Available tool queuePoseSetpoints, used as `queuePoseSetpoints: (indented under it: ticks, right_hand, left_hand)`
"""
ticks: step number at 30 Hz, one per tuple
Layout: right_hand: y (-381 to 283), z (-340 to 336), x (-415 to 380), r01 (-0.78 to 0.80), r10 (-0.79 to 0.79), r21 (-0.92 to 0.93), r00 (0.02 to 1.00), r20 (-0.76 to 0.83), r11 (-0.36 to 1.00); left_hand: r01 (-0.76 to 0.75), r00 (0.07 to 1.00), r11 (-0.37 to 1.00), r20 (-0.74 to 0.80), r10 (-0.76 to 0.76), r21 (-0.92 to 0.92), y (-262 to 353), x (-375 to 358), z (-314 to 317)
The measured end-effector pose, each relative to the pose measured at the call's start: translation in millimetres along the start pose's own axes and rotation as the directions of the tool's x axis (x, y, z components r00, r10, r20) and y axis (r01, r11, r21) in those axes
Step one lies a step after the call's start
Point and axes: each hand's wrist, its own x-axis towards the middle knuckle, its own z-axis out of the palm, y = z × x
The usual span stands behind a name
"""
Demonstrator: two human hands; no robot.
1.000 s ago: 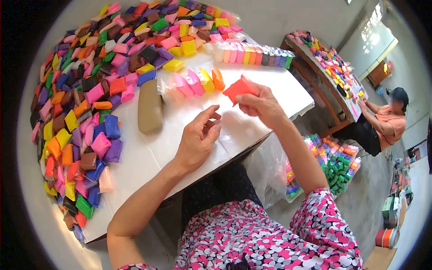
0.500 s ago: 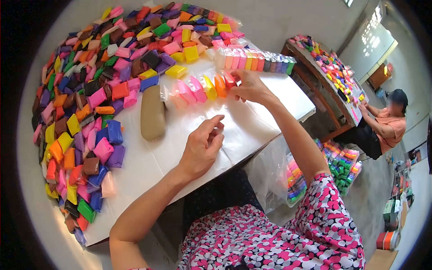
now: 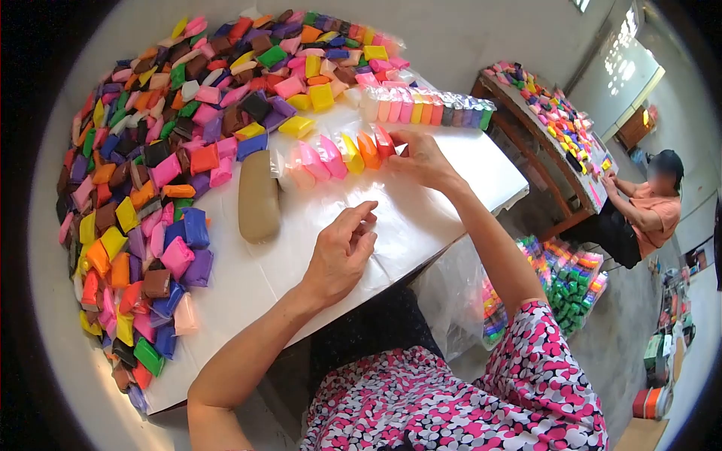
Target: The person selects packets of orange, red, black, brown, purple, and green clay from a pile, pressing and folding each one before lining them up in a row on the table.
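Note:
A short row of small wrapped packets lies on the white tabletop [image 3: 301,278], running from pale peach through pink, a yellow packet [image 3: 351,154] and an orange packet [image 3: 368,151] to a red packet [image 3: 384,143]. At the red end, my right hand [image 3: 427,159] has its thumb and fingers closed around the packet's edge. My left hand [image 3: 340,252] hovers nearer my body, fingers loosely bent and apart, holding nothing. An oblong tan block [image 3: 258,197] stands by the row's pale end. Behind is a longer row of packets [image 3: 421,107] in clear wrapping.
A large heap of loose coloured packets [image 3: 143,188] covers the table's left and far sides. Clear bags of packed rows [image 3: 564,289] lie on the floor at right. A person [image 3: 650,207] sits at another packet-covered table [image 3: 541,120].
My right hand has shifted slightly down at the red packet, its fingers closing in more. My left hand keeps nearly the same pose. The whole view has moved a little.

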Motion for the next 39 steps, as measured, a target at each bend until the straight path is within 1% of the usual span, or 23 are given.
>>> queuePoseSetpoints:
  ticks: [3,6,9,12,13,15,16,18,19,23,26,27,29,30,33,36,39]
  right_hand:
    - [-0.8,-1.1,-3.8,-0.041,0.039,0.056,0.999,0.026,0.998]
    - [8.3,3.6,-10.2,0.024,-0.033,-0.075,0.992,-0.122,0.997]
    - [13.4,8.4,-27.2,0.082,-0.135,-0.177,0.940,-0.312,0.981]
    - [-16.8,13.5,-57.7,0.029,-0.078,-0.162,0.948,-0.309,0.986]
    - [-21.1,19.8,-65.2,0.065,-0.098,-0.118,0.950,-0.298,0.991]
    - [-25.5,33.4,-77.9,0.068,-0.086,-0.086,0.972,-0.217,0.994]
    - [-22.7,42.8,-81.7,0.117,-0.134,-0.089,0.968,-0.210,0.989]
    - [-23.8,49.0,-83.7,0.145,-0.191,-0.207,0.956,-0.222,0.967]
    - [-25.5,50.9,-84.4,0.151,-0.215,-0.265,0.949,-0.233,0.952]
    - [-21.9,54.6,-84.4,0.182,-0.288,-0.375,0.924,-0.250,0.909]
    - [-23.9,56.2,-85.9,0.167,-0.285,-0.396,0.922,-0.261,0.903]
    - [-24.0,56.4,-86.3,0.166,-0.284,-0.398,0.923,-0.259,0.902]
    - [-24.2,55.9,-86.5,0.171,-0.296,-0.415,0.920,-0.256,0.893]
    - [-24.7,56.4,-87.4,0.168,-0.296,-0.421,0.920,-0.258,0.891]
    - [-24.1,56.8,-86.6,0.170,-0.292,-0.419,0.923,-0.248,0.892]
    - [-22.1,57.3,-85.0,0.175,-0.301,-0.425,0.921,-0.248,0.888]
    - [-23.8,55.9,-86.3,0.158,-0.280,-0.446,0.934,-0.223,0.881]
  left_hand:
    - [-0.009,1.000,1.000,0.002,0.009,-0.003,0.5,-0.3,-0.6]
    - [-0.029,1.000,1.000,-0.002,0.029,0.005,-0.6,-0.5,-0.9]
    - [-0.022,1.000,1.000,-0.010,0.022,-0.014,-0.3,-0.8,-0.5]
    - [-0.040,0.999,0.999,-0.016,0.040,-0.011,-3.0,-1.1,0.0]
    - [-0.037,0.999,0.999,-0.021,0.036,-0.030,-4.1,-1.6,0.5]
    - [-0.035,0.999,0.998,-0.027,0.033,-0.057,-5.1,-0.4,1.5]
    - [-0.071,0.997,0.997,-0.027,0.070,-0.039,-3.9,0.8,2.0]
    - [-0.136,0.990,0.991,-0.030,0.136,0.002,-1.9,-0.7,1.5]
    - [-0.137,0.990,0.990,-0.043,0.138,0.022,-2.5,-3.5,-1.3]
    - [-0.183,0.980,0.979,-0.061,0.188,0.088,0.9,-3.1,2.6]
    - [-0.215,0.970,0.966,-0.080,0.228,0.147,5.1,-8.4,1.1]
    - [-0.294,0.947,0.928,-0.065,0.316,0.228,6.0,-9.6,-0.3]
    - [-0.437,0.877,0.810,-0.017,0.481,0.390,8.4,-11.7,-5.2]
    - [-0.434,0.878,0.814,-0.019,0.478,0.386,10.3,-15.8,-5.9]
    - [-0.495,0.840,0.720,0.058,0.539,0.486,20.8,-20.6,-15.6]
    - [-0.448,0.892,0.719,0.212,0.399,0.532,39.4,-20.0,-32.6]
    - [-0.363,0.927,0.729,0.303,0.221,0.580,63.3,-24.5,-45.8]
